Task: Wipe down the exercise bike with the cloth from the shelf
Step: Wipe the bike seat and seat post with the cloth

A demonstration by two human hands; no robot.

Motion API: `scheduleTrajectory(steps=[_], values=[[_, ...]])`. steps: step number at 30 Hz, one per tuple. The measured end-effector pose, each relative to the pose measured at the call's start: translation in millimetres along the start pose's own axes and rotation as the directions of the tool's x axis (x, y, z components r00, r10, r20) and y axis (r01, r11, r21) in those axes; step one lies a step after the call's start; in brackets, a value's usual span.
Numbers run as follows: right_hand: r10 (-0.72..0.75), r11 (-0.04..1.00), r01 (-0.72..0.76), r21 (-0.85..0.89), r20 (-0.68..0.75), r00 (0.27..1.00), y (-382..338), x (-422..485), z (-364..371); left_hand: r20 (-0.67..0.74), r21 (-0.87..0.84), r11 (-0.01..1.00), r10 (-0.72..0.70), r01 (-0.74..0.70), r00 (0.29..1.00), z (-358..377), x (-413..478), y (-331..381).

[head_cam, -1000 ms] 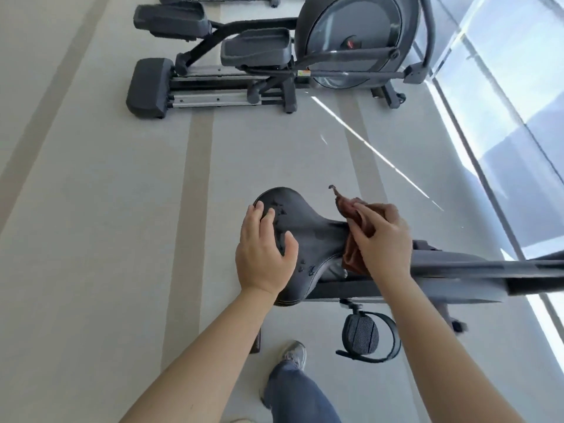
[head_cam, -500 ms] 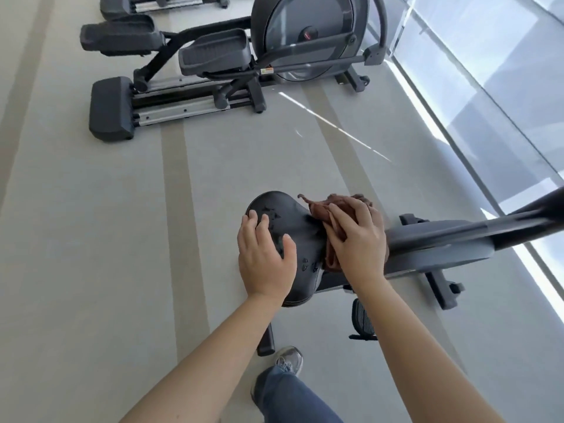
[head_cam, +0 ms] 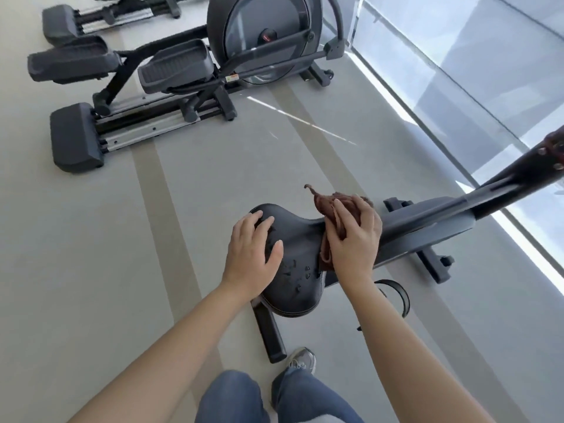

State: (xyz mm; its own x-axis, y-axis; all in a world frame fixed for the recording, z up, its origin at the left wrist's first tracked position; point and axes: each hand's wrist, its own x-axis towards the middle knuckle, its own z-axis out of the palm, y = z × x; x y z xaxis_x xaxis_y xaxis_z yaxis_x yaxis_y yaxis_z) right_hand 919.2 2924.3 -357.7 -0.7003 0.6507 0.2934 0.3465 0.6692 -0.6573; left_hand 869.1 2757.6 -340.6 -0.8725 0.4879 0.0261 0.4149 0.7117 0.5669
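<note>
My right grip (head_cam: pixel 355 239), clutching the brown cloth (head_cam: pixel 332 206), has slid back to the narrow nose of the saddle (head_cam: pixel 293 230) while my left grip (head_cam: pixel 251 254) stays flat beside it, so the wet-looking spots (head_cam: pixel 297 271) between them await wiping.

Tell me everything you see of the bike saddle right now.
The saddle is black, smooth, leather-like, with dark droplet-like marks on top. Its wide rear faces left in view, the narrow nose toward the bike frame. The left hand rests flat on the wide part; the right hand holds the cloth against the nose.
</note>
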Motion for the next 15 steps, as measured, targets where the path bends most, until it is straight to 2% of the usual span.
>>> scheduleTrajectory(steps=[2,6,11,15], values=[[0.063,0.996,-0.061,0.065,-0.028,0.998,1,2,2,0.080,0.005,0.997,0.078,-0.079,0.994,-6,11,-7],[0.117,0.991,-0.121,0.059,0.055,0.992,9,22,0,0.221,-0.017,0.972,0.233,-0.235,0.947,-17,38,-20],[0.262,0.938,-0.296,0.179,0.192,0.946,16,41,-15,0.377,-0.054,0.901,0.417,-0.430,0.827,-20,66,-27],[0.349,0.921,-0.338,0.194,-0.024,0.937,0,12,-7,0.449,-0.161,0.832,0.540,-0.530,0.712,-19,84,-28]])
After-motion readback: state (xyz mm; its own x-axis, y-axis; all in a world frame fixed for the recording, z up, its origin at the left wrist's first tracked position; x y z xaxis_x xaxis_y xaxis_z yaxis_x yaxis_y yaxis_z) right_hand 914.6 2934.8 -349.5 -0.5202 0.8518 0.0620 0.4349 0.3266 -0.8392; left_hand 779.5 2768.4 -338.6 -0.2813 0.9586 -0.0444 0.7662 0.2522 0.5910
